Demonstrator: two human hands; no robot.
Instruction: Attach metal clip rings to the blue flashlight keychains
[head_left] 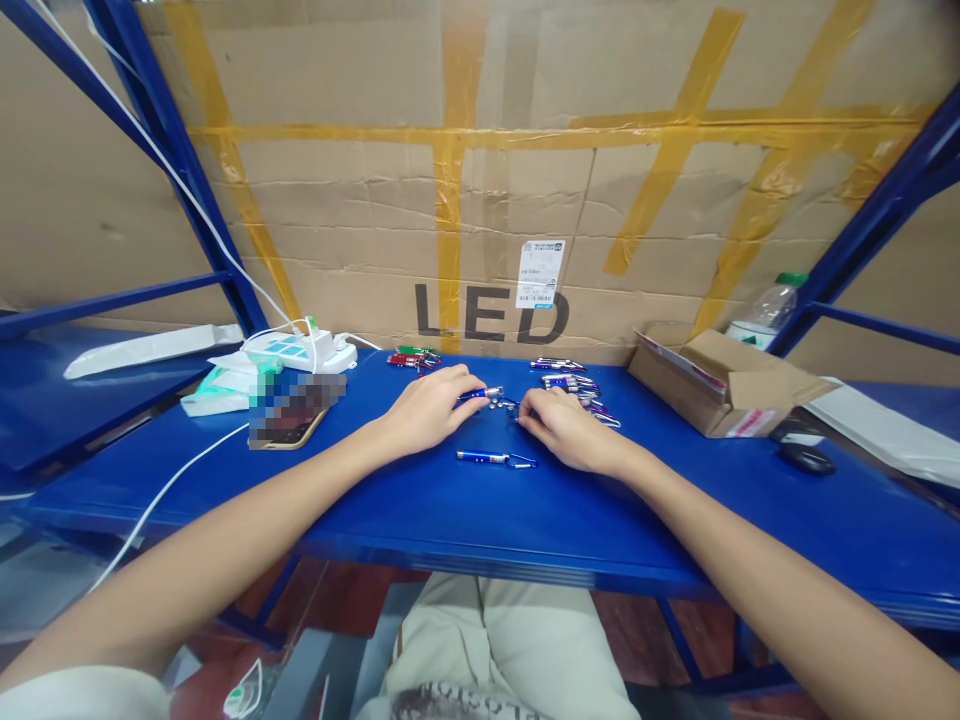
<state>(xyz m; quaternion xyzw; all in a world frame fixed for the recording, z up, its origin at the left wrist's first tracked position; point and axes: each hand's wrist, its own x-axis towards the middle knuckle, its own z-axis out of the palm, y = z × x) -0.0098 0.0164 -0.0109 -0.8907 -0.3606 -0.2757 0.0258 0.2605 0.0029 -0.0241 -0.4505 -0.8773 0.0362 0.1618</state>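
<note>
My left hand (429,412) is closed around a small blue pen-style flashlight (484,394), its silver end pointing right. Just to the right, my right hand (568,428) has its fingers pinched together low over the blue table; what lies between them is too small to make out. A few tiny silvery pieces (501,404), perhaps button cells, are between the two hands. Nearer me lies another blue flashlight (482,457) with a carabiner clip. Several more blue flashlights (568,383) with clips are beyond my right hand, partly hidden by it.
Red and green flashlights (414,358) lie at the back. On the left are a phone (296,415), a white power strip (300,350) and plastic packets (225,385). An open cardboard box (712,385), a bottle (769,305) and a black mouse (806,458) are on the right. Cardboard walls the back.
</note>
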